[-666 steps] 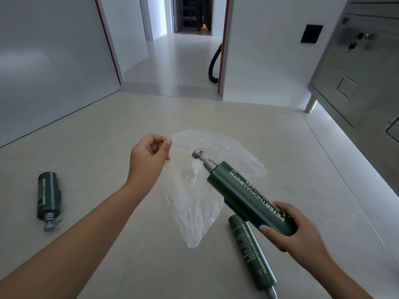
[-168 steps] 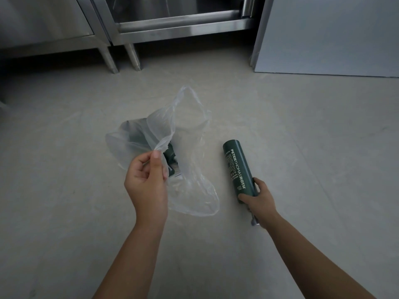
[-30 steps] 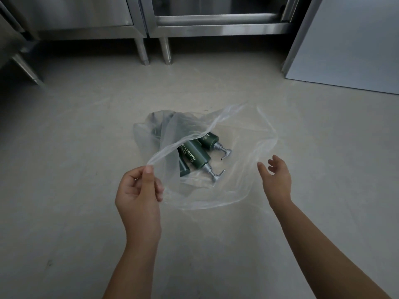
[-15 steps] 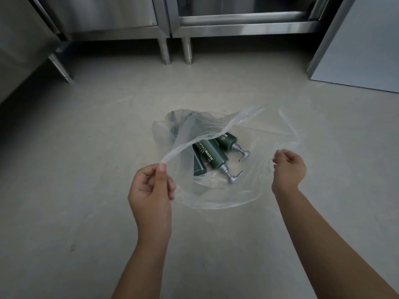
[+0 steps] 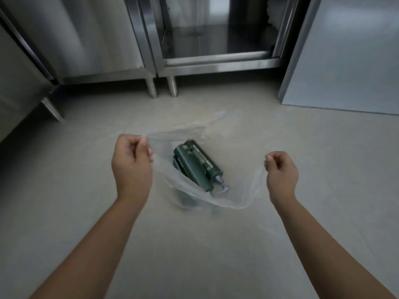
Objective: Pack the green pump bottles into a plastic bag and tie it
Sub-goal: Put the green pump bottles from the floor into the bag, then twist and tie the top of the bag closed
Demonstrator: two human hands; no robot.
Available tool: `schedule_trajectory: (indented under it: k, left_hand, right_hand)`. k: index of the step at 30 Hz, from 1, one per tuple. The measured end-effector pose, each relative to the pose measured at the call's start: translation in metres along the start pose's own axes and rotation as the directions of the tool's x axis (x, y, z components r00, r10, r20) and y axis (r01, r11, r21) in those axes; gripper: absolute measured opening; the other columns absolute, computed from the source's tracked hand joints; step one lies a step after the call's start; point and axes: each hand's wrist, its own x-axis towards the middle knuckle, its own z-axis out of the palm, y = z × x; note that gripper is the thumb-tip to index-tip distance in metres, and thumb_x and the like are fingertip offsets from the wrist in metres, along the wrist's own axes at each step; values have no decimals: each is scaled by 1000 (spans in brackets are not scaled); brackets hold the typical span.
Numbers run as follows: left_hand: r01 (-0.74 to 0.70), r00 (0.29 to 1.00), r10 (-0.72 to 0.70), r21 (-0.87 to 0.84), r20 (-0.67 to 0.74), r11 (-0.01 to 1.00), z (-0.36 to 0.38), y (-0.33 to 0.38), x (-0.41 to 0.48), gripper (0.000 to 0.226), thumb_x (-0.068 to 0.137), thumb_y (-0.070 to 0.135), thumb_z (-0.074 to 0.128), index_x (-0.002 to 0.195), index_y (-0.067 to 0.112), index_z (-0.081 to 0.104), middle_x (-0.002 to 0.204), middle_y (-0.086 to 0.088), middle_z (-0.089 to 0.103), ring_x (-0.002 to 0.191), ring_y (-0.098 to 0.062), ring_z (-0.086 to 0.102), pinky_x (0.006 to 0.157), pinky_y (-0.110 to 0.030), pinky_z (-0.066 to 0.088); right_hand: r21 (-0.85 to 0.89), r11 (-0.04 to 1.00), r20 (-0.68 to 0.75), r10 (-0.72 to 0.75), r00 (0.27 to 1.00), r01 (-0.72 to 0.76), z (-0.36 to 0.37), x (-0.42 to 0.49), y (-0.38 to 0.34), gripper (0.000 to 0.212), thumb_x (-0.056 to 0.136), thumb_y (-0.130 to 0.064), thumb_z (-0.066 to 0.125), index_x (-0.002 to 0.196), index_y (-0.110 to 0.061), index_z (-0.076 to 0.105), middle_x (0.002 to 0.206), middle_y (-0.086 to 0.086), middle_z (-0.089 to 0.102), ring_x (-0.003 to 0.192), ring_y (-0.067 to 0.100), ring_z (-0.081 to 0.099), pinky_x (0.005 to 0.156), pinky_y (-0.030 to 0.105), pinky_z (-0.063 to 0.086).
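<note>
A clear plastic bag [image 5: 241,190] hangs stretched wide between my two hands above the floor. Inside it lie the dark green pump bottles [image 5: 196,167], bunched together with their grey pump heads pointing toward the lower right. My left hand [image 5: 131,162] pinches the bag's rim on the left side, fingers curled. My right hand [image 5: 280,171] grips the rim on the right side, also curled. The bag's mouth faces up toward me, and part of the lower bottles is veiled by the film.
Stainless steel cabinets on short legs [image 5: 151,89] stand along the far side, one with an open compartment [image 5: 216,35]. A pale panel [image 5: 345,61] leans at the right. Grey floor [image 5: 194,255] spreads all around the bag.
My right hand has closed on the bag's right rim and both hands have spread apart and lifted, stretching the mouth. The bottles have slid together inside the bag.
</note>
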Motion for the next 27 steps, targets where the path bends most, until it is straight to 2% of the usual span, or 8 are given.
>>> schedule_trajectory:
  k: [3, 6, 9, 14, 19, 22, 24, 27]
  left_hand:
    - [-94, 984, 77, 105, 158, 990, 5, 23, 45, 31, 93, 10, 46, 68, 28, 42, 61, 3, 51, 51, 2, 46, 55, -14, 39]
    - [-212, 946, 158, 172, 284, 962, 9, 48, 75, 25, 92, 11, 47, 69, 20, 45, 61, 1, 52, 53, -3, 47, 52, -10, 36]
    - [-248, 930, 191, 154, 313, 956, 8, 62, 93, 22, 91, 11, 49, 70, 16, 49, 61, 0, 54, 54, -5, 47, 52, -12, 36]
    - [-192, 946, 166, 67, 280, 979, -1, 59, 87, 25, 89, 10, 52, 68, 24, 49, 66, -1, 53, 58, -4, 45, 55, -14, 36]
    - [-90, 917, 121, -97, 381, 991, -3, 60, 72, 23, 89, 5, 49, 71, 19, 49, 93, 7, 62, 86, -2, 57, 77, -21, 43]
    - [-39, 849, 123, -171, 514, 984, -1, 64, 60, 18, 91, 11, 45, 73, 13, 45, 100, 6, 70, 102, -3, 61, 87, -22, 45]
    - [-19, 815, 129, -198, 565, 980, -1, 66, 51, 17, 89, 22, 42, 75, 11, 44, 94, 4, 74, 100, -7, 64, 88, -24, 47]
    - [29, 814, 92, -198, 573, 980, -1, 66, 42, 17, 89, 19, 41, 77, 7, 44, 81, -3, 74, 84, -15, 69, 83, -32, 50]
  right_hand:
    - [-17, 991, 54, -133, 990, 134, 8, 5, -44, 13, 86, -6, 53, 76, -15, 54, 63, -6, 52, 60, 11, 47, 58, 12, 35]
    - [5, 971, 112, -237, 965, 238, 18, 8, -88, 17, 86, -6, 53, 73, -16, 53, 62, -8, 52, 61, 5, 49, 55, 6, 35]
    - [64, 955, 135, -294, 946, 288, 27, 15, -131, 27, 87, -7, 53, 68, -25, 50, 64, -9, 52, 62, 5, 48, 55, 6, 36]
    - [124, 928, 222, -372, 901, 352, 38, 14, -182, 28, 88, -8, 54, 68, -27, 50, 67, -7, 52, 60, 4, 46, 56, 9, 38]
    - [162, 874, 332, -486, 809, 459, 31, -10, -179, 30, 85, -6, 56, 70, -31, 52, 96, -15, 57, 90, -1, 55, 79, 17, 45]
    - [253, 880, 494, -474, 729, 401, 23, -24, -167, 12, 84, -21, 53, 72, -23, 53, 116, -17, 60, 113, 0, 52, 96, 26, 43]
    - [299, 868, 561, -495, 663, 396, 17, -28, -160, 16, 84, -29, 49, 76, -16, 52, 118, -15, 63, 120, 0, 49, 101, 22, 40]
    - [390, 873, 623, -483, 615, 291, 12, -35, -154, 17, 88, -19, 48, 80, -5, 51, 109, -9, 69, 121, 5, 51, 99, 19, 41]
